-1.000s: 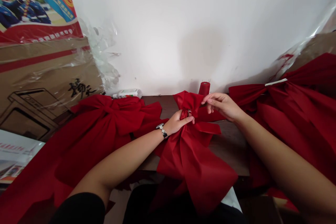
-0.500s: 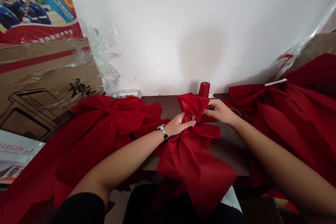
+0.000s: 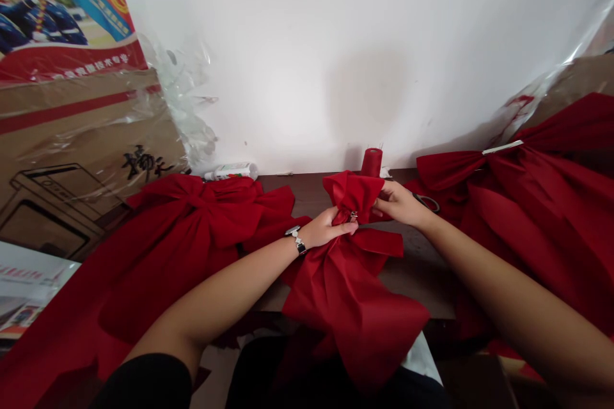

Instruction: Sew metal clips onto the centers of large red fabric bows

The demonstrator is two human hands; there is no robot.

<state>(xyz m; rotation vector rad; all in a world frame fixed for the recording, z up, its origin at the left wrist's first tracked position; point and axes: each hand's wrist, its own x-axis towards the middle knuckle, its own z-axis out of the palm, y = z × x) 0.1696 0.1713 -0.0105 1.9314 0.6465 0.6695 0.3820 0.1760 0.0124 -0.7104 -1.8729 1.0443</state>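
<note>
A gathered piece of red fabric (image 3: 350, 287) lies on the dark wooden table (image 3: 422, 268) and hangs over its front edge. My left hand (image 3: 329, 230), with a watch on the wrist, is closed round the pinched middle of the fabric, where a small metal clip shows. My right hand (image 3: 398, 201) is closed on the upper fold of the same fabric, just right of the pinch.
A finished red bow (image 3: 192, 217) lies at the left, more red fabric (image 3: 537, 204) with a white clip at the right. A red spool (image 3: 371, 162) and a white bottle (image 3: 233, 171) stand by the wall. A cardboard box (image 3: 71, 153) is at the left.
My right hand, open above the fabric a second ago, has come down and closed on the upper fold. My left hand has kept its grip on the pinched middle.
</note>
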